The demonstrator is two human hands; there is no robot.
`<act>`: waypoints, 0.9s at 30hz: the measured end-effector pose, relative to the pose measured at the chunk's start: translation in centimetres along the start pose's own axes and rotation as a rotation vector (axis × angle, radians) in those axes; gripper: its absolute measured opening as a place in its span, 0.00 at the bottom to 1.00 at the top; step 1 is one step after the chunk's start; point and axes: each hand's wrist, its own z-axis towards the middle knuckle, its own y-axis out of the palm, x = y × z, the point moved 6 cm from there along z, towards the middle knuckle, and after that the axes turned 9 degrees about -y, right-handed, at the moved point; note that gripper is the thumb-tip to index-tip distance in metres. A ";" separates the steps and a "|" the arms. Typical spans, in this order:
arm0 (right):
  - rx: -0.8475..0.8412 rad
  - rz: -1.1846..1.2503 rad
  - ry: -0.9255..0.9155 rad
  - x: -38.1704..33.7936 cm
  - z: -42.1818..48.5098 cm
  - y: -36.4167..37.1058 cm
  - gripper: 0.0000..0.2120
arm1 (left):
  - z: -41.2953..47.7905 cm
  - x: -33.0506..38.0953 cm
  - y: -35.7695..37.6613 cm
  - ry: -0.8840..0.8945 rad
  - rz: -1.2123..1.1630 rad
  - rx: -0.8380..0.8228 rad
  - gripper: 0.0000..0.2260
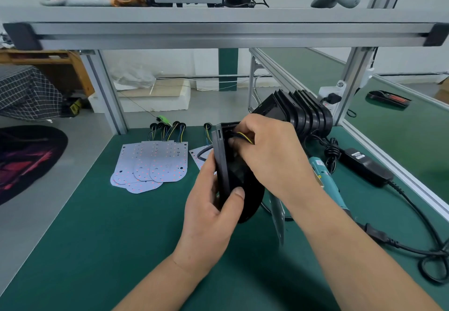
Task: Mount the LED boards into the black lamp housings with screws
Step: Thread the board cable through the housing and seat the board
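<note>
Step, likely: threading wires (244, 137) before seating the LED board (278, 216) | left hand (209, 213), fingers (205, 172) curled, grips the black lamp housing (222, 165) on edge above the counter's (97, 237) middle | right hand (269, 155) pinches those wires | next: lay flat, seat board, fetch teal screwdriver (320, 167) near right edge.

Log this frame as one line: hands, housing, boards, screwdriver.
left hand: holds housing on edge | right hand: pinches wires at housing top | boards: piled on mat | screwdriver: on mat, untouched

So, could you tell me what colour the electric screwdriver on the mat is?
Teal electric screwdriver, clearest in the head view.
</note>
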 end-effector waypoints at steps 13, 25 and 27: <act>-0.182 0.304 0.051 1.0 0.0 0.6 0.07 | 0.0 0.4 0.1 0.000 0.003 -0.012 0.34; -0.337 0.530 0.201 3.2 -0.3 2.3 0.13 | 0.3 -0.8 1.7 -0.072 0.049 -0.022 0.31; -0.314 0.699 0.291 4.0 -0.8 2.8 0.14 | 0.8 -1.2 1.4 -0.095 0.025 0.009 0.28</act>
